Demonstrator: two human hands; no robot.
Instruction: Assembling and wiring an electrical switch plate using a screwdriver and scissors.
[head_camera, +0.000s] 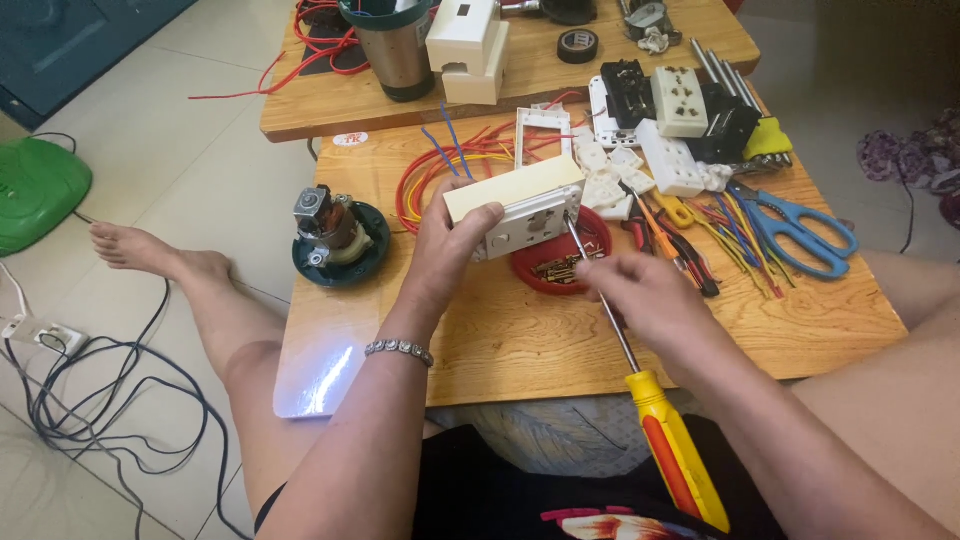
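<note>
The left hand (452, 248) is curled tight around a cream rectangular plastic switch box (520, 205), fingers wrapped over its near end, lifting it above the glossy wooden table (500, 340). The box's white faceplate faces the right hand. The right hand (640, 295) pinches the thin steel shaft of a screwdriver (625, 345) between closed fingers; its tip meets the faceplate's right edge, while the chunky yellow and orange handle hangs down over the lap. Just behind the shaft sits a round red dish (560, 262) holding small brass-coloured screws. Blue-handled scissors (800, 232) lie to the right beside loose coloured wires (735, 235), and a round dark green motor (335, 238) rests at the table's left edge
</note>
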